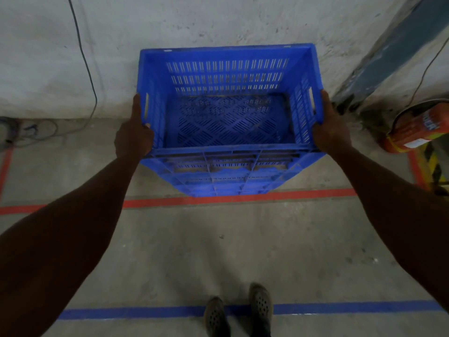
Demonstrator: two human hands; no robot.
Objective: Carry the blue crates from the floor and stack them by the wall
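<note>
An empty blue slotted crate (228, 69) sits on top of a stack of blue crates (226, 176) against the grey wall (218, 18). My left hand (134, 132) grips the top crate's left side at its handle slot. My right hand (330, 127) grips its right side by the right handle slot. Both arms reach forward from the bottom corners. Only the front ribs of the lower crates show beneath the top one.
A red fire extinguisher (413, 132) lies at the right by a blue pillar (388, 52). A black cable (85, 59) hangs down the wall and coils on the floor at left. Red tape (303, 193) and blue tape (121, 312) cross the concrete floor. My shoes (239, 310) stand on the blue line.
</note>
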